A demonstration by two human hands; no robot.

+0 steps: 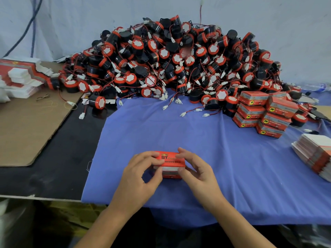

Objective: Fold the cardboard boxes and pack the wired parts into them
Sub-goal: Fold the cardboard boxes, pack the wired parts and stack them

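The scene is lit softly and evenly at moderate brightness. Only faint shadows are cast on the blue cloth (215, 149), and a dull sheen is shown by the black bench (62, 158). Straight edges are bowed by the wide lens. The print on the box (170, 162) is blurred.

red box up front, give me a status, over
Left hand, right hand both gripping red box, one each end. Box over blue cloth. Parts pile and packed boxes well apart.

Left hand (141, 173) and right hand (195, 168) gripping red box (170, 162), blue cloth (206, 140), heap of wired parts (170, 59) behind
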